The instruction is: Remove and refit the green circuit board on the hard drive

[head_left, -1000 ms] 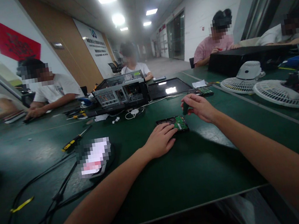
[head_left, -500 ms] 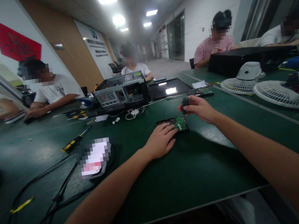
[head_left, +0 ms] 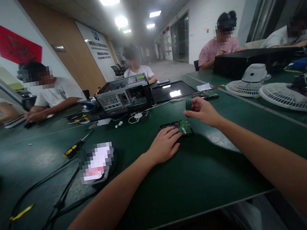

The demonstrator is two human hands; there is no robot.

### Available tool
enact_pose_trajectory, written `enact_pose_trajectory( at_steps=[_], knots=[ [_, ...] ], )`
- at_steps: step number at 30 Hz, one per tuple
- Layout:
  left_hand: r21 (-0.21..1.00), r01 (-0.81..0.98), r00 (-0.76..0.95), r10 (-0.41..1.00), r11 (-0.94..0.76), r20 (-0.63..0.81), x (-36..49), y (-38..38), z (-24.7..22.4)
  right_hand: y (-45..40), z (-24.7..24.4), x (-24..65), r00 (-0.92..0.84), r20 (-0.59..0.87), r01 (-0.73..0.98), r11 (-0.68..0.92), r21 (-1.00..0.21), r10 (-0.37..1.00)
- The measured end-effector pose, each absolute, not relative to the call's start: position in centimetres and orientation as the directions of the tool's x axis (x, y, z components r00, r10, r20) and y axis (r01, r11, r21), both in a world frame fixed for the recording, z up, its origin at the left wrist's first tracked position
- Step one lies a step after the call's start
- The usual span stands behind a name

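Observation:
A hard drive (head_left: 185, 127) lies on the green tabletop with its circuit board facing up. Flat across its near left part rests my left hand (head_left: 165, 144), fingers stretched out. My right hand (head_left: 205, 112) is raised a little above and to the right of the drive. Between its thumb and fingers it pinches a small dark green round piece (head_left: 188, 105), whose kind I cannot make out. Another circuit-board part (head_left: 206, 94) lies beyond my right hand, beside a white paper (head_left: 204, 87).
An opened computer case (head_left: 124, 96) stands ahead, beside a dark flat panel (head_left: 173, 90). On the left are a screwdriver (head_left: 77, 144), a phone-like device (head_left: 99, 163) and black cables (head_left: 58, 204). White fan parts (head_left: 245, 86) lie at right. Several people sit around the table.
My right hand has shifted its fingers slightly, and the green round piece is turned a little differently. My left hand stays on the hard drive.

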State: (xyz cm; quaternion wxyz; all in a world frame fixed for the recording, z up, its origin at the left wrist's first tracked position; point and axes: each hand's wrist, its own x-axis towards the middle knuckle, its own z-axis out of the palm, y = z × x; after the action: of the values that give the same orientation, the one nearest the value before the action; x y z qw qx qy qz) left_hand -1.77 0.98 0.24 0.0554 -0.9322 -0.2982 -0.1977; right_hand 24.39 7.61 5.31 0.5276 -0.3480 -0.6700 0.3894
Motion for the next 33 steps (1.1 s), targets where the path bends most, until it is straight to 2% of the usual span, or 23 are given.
enact_pose_trajectory(
  at_steps=[13, 26, 33],
  knots=[
    [0.001, 0.582, 0.742, 0.532, -0.813, 0.408, -1.71, 1.02, 0.19, 7.55, 5.44, 24.29, -0.178, 0.444, 0.138, 0.469, -0.872, 0.878],
    [0.002, 0.581, 0.746, 0.534, -0.814, 0.398, -1.79, 0.92, 0.37, 7.76, 5.32, 24.49, -0.191, 0.432, 0.119, 0.458, -0.881, 0.881],
    [0.011, 0.581, 0.747, 0.538, -0.814, 0.391, -1.78, 0.86, 0.62, 8.03, 5.86, 24.82, -0.101, 0.511, 0.102, 0.519, -0.848, 0.854]
  ],
)
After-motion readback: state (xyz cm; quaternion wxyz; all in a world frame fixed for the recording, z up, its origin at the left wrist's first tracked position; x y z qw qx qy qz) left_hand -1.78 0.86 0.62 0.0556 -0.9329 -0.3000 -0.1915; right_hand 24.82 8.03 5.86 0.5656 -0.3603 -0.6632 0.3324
